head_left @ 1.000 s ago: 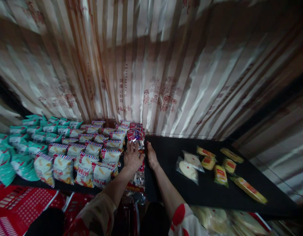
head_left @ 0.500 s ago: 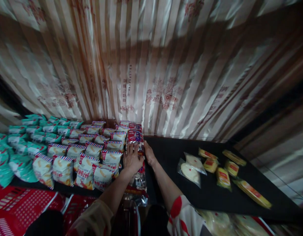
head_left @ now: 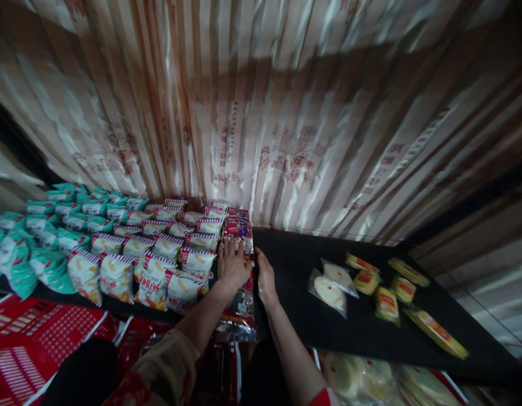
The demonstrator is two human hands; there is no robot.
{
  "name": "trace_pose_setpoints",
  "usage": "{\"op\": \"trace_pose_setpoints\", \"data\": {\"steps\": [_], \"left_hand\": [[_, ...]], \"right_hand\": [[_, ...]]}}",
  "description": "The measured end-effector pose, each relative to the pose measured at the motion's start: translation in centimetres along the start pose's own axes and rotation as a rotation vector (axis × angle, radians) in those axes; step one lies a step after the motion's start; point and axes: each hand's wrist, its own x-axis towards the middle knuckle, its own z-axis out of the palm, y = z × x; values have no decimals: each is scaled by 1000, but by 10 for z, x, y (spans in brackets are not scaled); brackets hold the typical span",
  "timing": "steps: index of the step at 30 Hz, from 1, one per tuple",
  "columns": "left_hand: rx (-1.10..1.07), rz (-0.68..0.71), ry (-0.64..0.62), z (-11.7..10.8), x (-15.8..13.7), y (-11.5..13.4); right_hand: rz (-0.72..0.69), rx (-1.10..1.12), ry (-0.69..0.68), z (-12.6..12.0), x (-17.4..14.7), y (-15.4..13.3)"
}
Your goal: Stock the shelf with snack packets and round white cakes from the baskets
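Observation:
My left hand (head_left: 235, 265) lies palm down, fingers stretched out, on a column of dark red and purple snack packets (head_left: 239, 227). It covers part of the middle packets. Just right of that column, my right hand (head_left: 266, 276) stands on edge over the black shelf (head_left: 286, 254). Its fingers are extended and a narrow gap separates it from the packets. Left of my left hand, rows of white snack bags (head_left: 196, 262) with red and blue striped tops stand upright. Nearest my wrist, a shiny packet (head_left: 239, 324) reaches the front edge.
Teal bags (head_left: 51, 270) fill the far left. To the right lie clear-wrapped round flat white items (head_left: 329, 293) and yellow packs (head_left: 386, 304). Red baskets (head_left: 40, 338) sit below the shelf's front edge, with wrapped round items (head_left: 377, 375) lower right. A pleated curtain (head_left: 261, 113) hangs behind.
My right hand has come away slightly from the packets' right side and toward me. My left hand remains flat on the packets. The view has shifted a little.

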Motion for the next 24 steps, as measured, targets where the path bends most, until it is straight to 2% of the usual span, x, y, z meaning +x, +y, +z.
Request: {"op": "trace_pose_setpoints", "data": {"steps": [5, 12, 16, 19, 21, 24], "left_hand": [[3, -17, -11, -11, -1, 3], [1, -38, 3, -18, -10, 4], [-36, -38, 24, -19, -18, 3], [-114, -17, 52, -26, -34, 5], [-202, 53, 82, -34, -57, 5], [-378, 263, 75, -41, -114, -3]], "right_hand": [[-30, 34, -58, -10, -22, -5], [-23, 41, -201, -4, -19, -24], [-9, -11, -121, -4, -20, -28], [-29, -54, -16, -9, -32, -36], [-71, -10, 67, -13, -50, -43], [-150, 91, 179, -19, -94, -56]]}}
